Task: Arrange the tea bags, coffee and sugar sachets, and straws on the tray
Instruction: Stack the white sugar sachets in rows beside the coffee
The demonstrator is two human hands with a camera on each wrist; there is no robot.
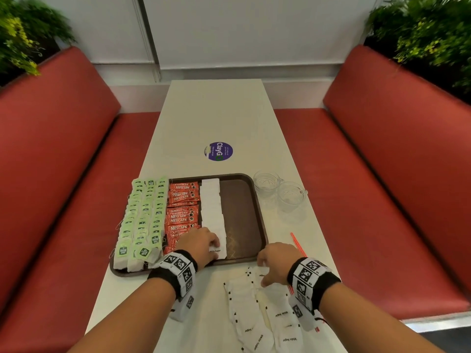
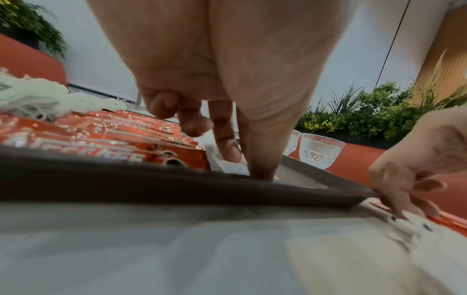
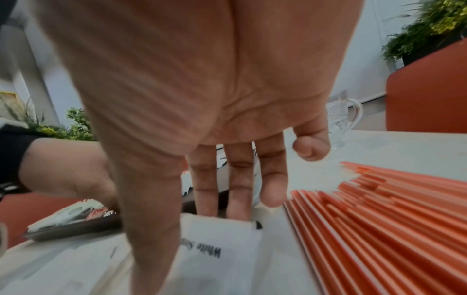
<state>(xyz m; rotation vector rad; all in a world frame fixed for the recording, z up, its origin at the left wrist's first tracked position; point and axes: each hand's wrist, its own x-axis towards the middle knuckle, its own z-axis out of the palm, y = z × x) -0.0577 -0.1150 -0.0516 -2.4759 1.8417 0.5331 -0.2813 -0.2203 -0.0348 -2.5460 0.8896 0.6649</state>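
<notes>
one sugar column (image 1: 212,210) runs near to far

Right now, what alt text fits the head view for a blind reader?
On a brown tray, the left hand holds a sugar sachet at the near end of a white row beside coffee sachets and tea bags. The right hand pinches one from loose sugar sachets on the table, near orange straws.

Bare strip of tray (image 1: 239,207) ahead of right hand (image 1: 276,261), right of left hand (image 1: 201,244): open. Glass cups (image 1: 290,196) stand further ahead-right; straws (image 3: 379,219) lie just right; far tabletop (image 1: 216,115) open.
</notes>
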